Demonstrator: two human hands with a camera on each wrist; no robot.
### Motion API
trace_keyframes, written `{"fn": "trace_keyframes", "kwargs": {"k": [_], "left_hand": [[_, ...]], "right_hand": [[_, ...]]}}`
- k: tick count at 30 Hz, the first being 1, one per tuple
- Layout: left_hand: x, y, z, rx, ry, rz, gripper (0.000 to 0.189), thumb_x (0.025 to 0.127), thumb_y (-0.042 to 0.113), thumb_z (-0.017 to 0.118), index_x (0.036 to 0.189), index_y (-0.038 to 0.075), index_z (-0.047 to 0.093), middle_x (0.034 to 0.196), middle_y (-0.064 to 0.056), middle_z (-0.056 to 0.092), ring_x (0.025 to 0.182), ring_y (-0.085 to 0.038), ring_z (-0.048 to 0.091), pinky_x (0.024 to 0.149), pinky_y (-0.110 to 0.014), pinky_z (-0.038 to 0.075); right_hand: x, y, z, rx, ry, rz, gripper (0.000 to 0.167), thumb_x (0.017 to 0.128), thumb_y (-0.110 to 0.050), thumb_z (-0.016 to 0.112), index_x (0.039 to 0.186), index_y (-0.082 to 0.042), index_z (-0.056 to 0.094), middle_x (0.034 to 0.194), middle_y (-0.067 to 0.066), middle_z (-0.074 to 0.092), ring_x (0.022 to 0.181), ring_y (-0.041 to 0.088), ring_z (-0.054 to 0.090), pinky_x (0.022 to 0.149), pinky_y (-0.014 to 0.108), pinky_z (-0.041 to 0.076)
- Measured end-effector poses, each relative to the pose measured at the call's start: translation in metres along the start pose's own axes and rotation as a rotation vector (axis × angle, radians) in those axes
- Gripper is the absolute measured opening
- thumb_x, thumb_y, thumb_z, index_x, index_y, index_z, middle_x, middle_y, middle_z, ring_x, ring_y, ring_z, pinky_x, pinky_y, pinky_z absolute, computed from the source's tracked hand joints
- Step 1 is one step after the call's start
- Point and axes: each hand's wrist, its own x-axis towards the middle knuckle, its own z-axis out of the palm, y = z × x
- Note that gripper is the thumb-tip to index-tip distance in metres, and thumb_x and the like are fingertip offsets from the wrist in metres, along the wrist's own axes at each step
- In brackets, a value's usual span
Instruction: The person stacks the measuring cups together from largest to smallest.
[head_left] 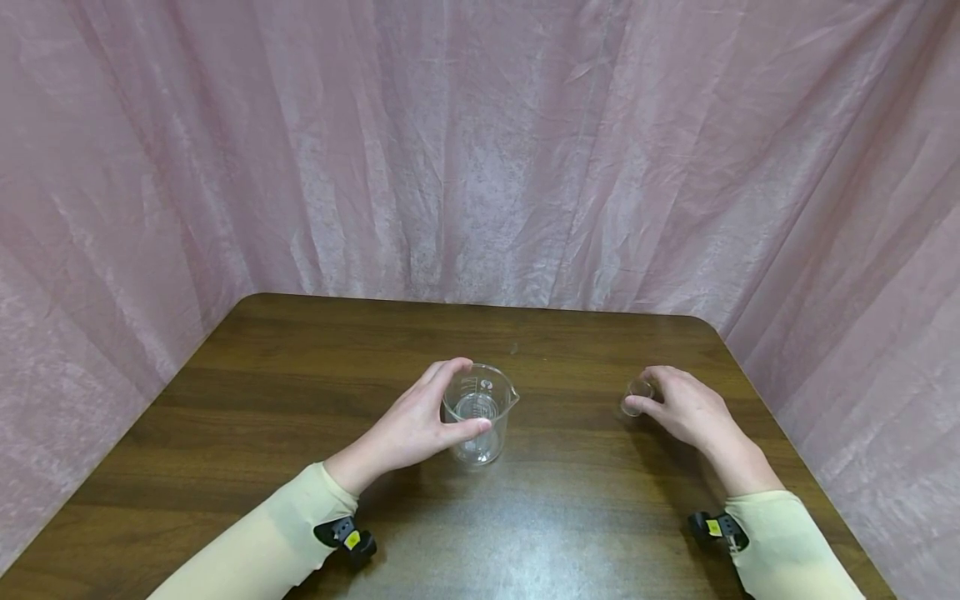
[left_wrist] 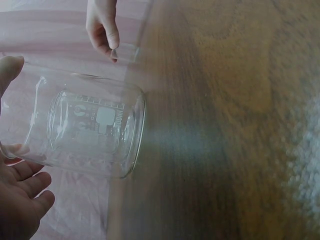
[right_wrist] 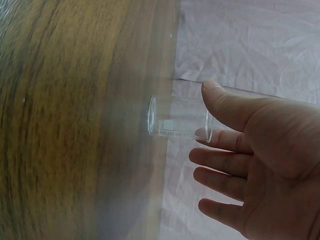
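- Your left hand [head_left: 420,425] is curled round the glass beaker [head_left: 478,414], thumb on the near side and fingers over the far rim, with the beaker standing upright on the wooden table [head_left: 300,392] near its middle. The glass is smooth, and if you squeeze only at the rim it could pivot and tip towards its spout.
- Your right hand [head_left: 686,408] pinches the small glass vial [head_left: 637,396] between thumb and forefinger, while the other fingers stay loosely spread; it sits well apart from the beaker, towards the right side of the table. So small a thing held by two fingertips could slip or roll out if you loosen at all.
- From the right wrist view the small glass vial [right_wrist: 180,117] looks clear and hard to read against the pink curtain [head_left: 480,150]; you may misjudge where its mouth is.
- I cannot tell whether either vessel holds liquid. If one does, a tilt during lifting would spill it on the table.
- Both are glass, so a knock between them, or against the table edge, could chip or crack them.
- The wrist cameras strapped under your cream sleeves [head_left: 787,542] ride close to the tabletop and could catch on it if you drop your forearms.
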Motion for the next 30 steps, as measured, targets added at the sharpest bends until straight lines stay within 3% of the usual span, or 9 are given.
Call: {"fn": "trace_keyframes", "kwargs": {"k": [17,30], "left_hand": [[-0.0001,-0.0004,-0.0003,-0.012,-0.012,-0.015,0.091,0.092,0.056,0.087,0.163,0.016,0.046,0.159,-0.004,0.053,0.140,-0.035,0.059,0.113,-0.057,0.049],[-0.0001,0.0000,-0.0009,-0.004,-0.013,-0.018,0.091,0.092,0.057,0.086,0.163,0.017,0.046,0.159,-0.005,0.052,0.142,-0.035,0.057,0.114,-0.057,0.048]], "right_hand": [[-0.0001,0.0013,0.0009,-0.002,-0.003,0.017,0.033,0.097,-0.043,0.084,0.111,-0.013,0.077,0.108,0.006,0.076,0.103,0.032,0.070,0.084,0.060,0.055],[0.0014,0.0025,0.0024,-0.023,0.010,0.052,0.046,0.097,-0.048,0.084,0.118,-0.008,0.075,0.114,0.013,0.076,0.105,0.036,0.070,0.086,0.062,0.055]]}}
